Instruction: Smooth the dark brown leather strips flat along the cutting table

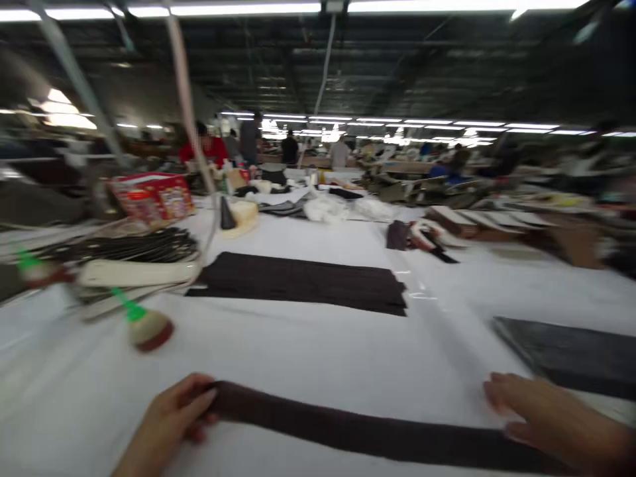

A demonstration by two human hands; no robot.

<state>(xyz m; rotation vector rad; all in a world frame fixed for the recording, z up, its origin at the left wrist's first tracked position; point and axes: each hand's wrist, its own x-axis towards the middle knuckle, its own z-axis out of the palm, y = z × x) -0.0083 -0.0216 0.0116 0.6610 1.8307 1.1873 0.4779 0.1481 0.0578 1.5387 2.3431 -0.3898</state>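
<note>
Across the white tabletop (298, 358), the long dark-brown leather-like strip (358, 430) looks light, pliable, best held by its ends; the left hand (171, 414) pinches one, the right hand (551, 411) spreads loosely near the other

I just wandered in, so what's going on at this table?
A person is handling a long dark strip above a white worktable. The left hand pinches one end; the right hand is at the strip near the other end, though blur hides whether it grips. Farther back on the table lies a pile of dark strips, with a green-tipped bottle nearer, toward the left. Other people are in the background.
</note>
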